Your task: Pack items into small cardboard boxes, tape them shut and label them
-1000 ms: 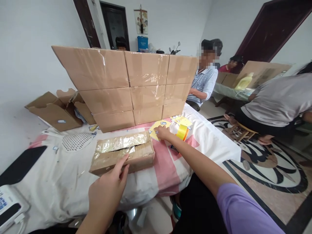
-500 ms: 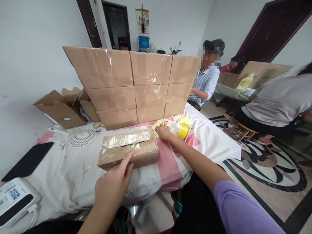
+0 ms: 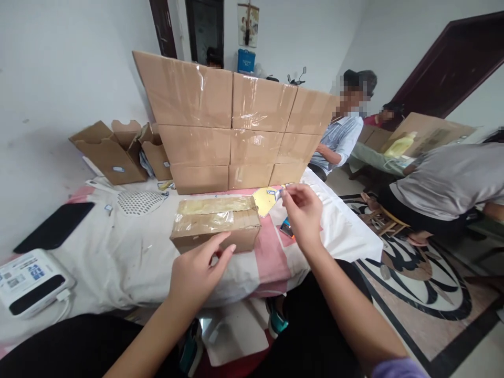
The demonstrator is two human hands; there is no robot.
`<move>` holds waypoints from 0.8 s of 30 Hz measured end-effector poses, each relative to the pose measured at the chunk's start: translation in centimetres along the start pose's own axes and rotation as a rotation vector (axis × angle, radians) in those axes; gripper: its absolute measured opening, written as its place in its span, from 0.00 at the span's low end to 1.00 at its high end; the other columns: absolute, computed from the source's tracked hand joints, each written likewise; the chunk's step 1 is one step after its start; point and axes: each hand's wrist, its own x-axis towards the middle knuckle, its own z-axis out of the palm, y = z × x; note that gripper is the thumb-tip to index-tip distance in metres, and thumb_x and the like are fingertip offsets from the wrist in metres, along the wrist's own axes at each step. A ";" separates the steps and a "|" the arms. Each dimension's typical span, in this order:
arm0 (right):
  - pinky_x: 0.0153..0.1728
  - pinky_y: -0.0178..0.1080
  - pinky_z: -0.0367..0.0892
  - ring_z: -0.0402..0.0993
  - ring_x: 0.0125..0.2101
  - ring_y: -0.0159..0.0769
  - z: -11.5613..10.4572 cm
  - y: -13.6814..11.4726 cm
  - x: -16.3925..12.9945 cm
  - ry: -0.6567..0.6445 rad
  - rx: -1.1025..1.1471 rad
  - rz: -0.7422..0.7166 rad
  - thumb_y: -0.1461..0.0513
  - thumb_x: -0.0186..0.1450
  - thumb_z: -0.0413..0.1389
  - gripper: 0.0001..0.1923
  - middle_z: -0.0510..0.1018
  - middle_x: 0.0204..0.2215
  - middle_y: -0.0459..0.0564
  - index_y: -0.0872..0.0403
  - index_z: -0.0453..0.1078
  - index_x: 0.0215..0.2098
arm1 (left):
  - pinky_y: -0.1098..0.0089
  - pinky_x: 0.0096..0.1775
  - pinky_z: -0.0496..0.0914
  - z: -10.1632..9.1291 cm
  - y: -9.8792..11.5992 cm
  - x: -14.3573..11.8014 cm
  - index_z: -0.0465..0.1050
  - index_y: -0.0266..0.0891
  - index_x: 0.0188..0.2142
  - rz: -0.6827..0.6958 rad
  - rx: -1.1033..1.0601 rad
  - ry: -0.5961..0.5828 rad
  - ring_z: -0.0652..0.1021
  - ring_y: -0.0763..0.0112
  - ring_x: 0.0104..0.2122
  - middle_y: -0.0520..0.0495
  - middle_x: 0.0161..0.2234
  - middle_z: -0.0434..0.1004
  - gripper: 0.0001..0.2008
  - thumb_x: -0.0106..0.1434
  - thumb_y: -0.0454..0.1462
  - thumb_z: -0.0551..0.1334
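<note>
A small flat cardboard box (image 3: 216, 223), sealed with clear tape on top, lies on the cloth-covered table (image 3: 118, 252). My left hand (image 3: 199, 270) rests with spread fingers against the box's near side. My right hand (image 3: 301, 210) is lifted above the table and pinches a small white and blue sticker (image 3: 277, 194) between thumb and fingers. A yellow backing sheet (image 3: 264, 199) with stickers lies just right of the box.
A wall of stacked taped cartons (image 3: 236, 126) stands at the table's far edge. Open empty cartons (image 3: 114, 152) sit at the back left. A black phone (image 3: 55, 227) and a white label printer (image 3: 33, 281) lie left. Other people (image 3: 449, 178) sit to the right.
My right hand has lifted off the yellow sheet with a sticker pinched in it and come toward me. The view has shifted left; my left hand stays at the box.
</note>
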 end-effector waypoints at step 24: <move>0.21 0.33 0.60 0.64 0.21 0.28 -0.9 -4.0 -8.7 -0.769 0.133 0.166 0.62 0.69 0.57 0.08 0.73 0.22 0.44 0.52 0.74 0.31 | 0.73 0.30 0.67 -0.9 1.5 -2.9 0.75 0.42 0.36 0.309 -0.074 -0.127 0.77 0.73 0.25 0.53 0.27 0.78 0.16 0.74 0.37 0.50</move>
